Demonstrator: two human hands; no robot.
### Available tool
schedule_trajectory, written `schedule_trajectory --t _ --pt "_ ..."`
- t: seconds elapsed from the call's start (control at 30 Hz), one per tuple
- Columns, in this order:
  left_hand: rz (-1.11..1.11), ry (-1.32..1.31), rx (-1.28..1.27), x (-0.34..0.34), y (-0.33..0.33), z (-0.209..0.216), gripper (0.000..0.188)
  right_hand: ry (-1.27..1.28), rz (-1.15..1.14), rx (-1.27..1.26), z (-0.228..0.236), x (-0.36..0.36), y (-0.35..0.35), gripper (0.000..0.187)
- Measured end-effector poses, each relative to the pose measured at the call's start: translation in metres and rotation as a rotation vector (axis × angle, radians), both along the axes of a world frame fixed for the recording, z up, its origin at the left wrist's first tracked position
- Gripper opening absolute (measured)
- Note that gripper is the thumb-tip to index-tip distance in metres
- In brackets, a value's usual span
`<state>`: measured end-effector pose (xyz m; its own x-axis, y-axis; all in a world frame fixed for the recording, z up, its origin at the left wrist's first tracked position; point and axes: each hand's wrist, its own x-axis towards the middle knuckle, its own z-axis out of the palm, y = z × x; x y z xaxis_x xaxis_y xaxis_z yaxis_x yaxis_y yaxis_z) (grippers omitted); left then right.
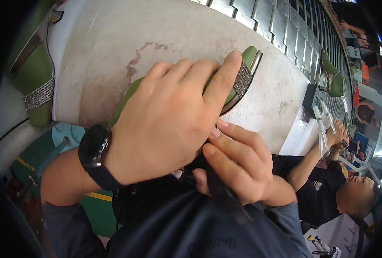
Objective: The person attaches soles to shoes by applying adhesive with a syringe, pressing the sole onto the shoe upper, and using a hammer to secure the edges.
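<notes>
A sandal with a glittering strap sits on a green shoe last over the pale bench. My left hand, with a black watch on its wrist, lies across the sandal and grips it, index finger stretched along the strap. Most of the sandal is hidden beneath that hand. Close by, my right hand has its fingers pinched together at the sandal's near edge. A dark, cloth-like piece hangs from the right hand; its exact kind is unclear.
Another green-lasted sandal is at far left. Beyond the bench runs a metal slat conveyor, with a further sandal to the right. A black block and white syringe-like tubes lie near a co-worker's hands.
</notes>
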<state>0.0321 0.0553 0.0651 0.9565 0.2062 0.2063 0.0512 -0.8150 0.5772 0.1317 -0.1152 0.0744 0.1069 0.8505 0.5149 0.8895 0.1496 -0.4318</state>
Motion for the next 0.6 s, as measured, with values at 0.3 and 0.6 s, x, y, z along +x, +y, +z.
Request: schedule_trajectory --t 0.3,0.6 --pt "-0.051 0.007 -0.313 -0.029 0.043 -0.016 0.061 -0.041 -0.027 -0.065 0.014 0.015 -0.004 0.037" --pt "-0.035 -0.122 -0.267 -0.028 0.04 -0.022 0.05 0.241 0.11 -0.177 0.012 0.002 0.015 0.03"
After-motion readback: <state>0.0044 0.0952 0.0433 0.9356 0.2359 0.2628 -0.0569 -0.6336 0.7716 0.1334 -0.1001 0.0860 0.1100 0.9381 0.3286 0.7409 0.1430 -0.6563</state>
